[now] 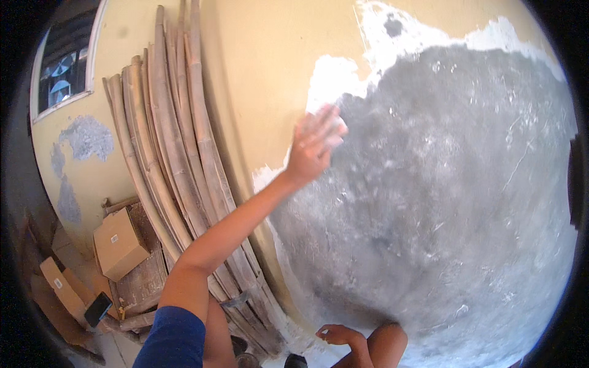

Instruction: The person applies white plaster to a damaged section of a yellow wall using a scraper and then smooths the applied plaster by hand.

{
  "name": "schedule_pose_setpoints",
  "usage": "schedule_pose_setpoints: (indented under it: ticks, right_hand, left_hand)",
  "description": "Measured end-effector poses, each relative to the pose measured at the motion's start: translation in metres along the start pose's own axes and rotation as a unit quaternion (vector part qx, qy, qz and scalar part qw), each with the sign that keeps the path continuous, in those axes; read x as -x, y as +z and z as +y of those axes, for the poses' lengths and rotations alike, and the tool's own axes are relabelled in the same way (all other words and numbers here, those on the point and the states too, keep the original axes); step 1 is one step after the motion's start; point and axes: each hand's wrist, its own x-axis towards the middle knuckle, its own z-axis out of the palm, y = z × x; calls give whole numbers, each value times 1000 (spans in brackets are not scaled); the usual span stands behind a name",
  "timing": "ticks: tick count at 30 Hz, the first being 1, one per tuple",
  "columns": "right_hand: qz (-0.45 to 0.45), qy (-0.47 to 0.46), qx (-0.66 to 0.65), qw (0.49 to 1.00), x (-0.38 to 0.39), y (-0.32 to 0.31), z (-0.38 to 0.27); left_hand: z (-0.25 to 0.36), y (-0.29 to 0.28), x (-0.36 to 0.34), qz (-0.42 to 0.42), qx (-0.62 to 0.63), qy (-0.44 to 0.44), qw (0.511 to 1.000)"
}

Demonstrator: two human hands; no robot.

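My left hand (316, 144) is raised against the wall, at the border between white filler (334, 76) and grey plaster (429, 184). Its fingers are smeared by motion and look whitish at the tips; whether anything lies under them I cannot make out. A blue sleeve covers the upper part of that arm. Low down, my right hand (340, 335) hangs beside my bent knee (388, 346), apart from the wall. The fingers are loosely curled with a gap at the thumb, and nothing shows in them.
Several long bamboo poles (175, 129) lean on the yellow wall (264, 80) to the left of my arm. Cardboard boxes (119, 245) and a phone (98, 309) lie at the lower left. A window (64, 67) is at the upper left, above a patch of peeled paint (89, 138).
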Motion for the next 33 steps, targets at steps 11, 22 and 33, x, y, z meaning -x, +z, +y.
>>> schedule_pose_setpoints:
  ticks: [11, 22, 33]
  right_hand:
    - [9, -40, 53, 998, 4, -3, 0]
    - [12, -53, 34, 998, 11, -2, 8]
    - [-49, -9, -17, 999, 5, -2, 15]
  left_hand:
    - [-63, -37, 33, -3, -88, -100, 991]
    - [-52, -49, 19, -22, -151, -104, 983]
    - [-48, -44, 11, 3, -118, -82, 990]
